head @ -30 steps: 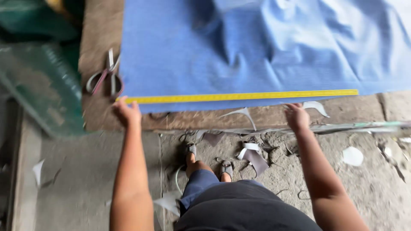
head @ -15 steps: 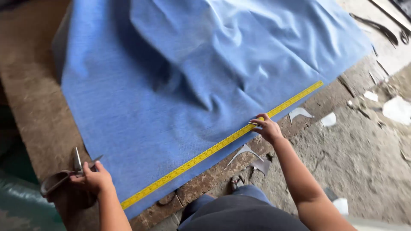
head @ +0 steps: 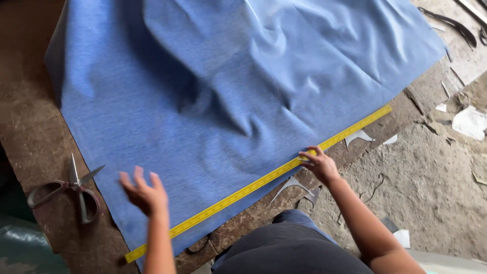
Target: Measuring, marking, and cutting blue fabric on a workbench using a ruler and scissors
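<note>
A large blue cloth (head: 228, 91) lies rumpled over a brown worktop (head: 30, 127). A yellow ruler (head: 258, 182) lies along the cloth's near edge. The right hand (head: 318, 165) presses on the ruler about midway, fingers bent and close together on the strip. The left hand (head: 143, 192) hovers over the cloth just above the ruler's left part, fingers spread and holding nothing. A pair of scissors (head: 71, 189) lies open on the worktop just left of the cloth.

Bare arms, dk grey top (blue trousers).
</note>
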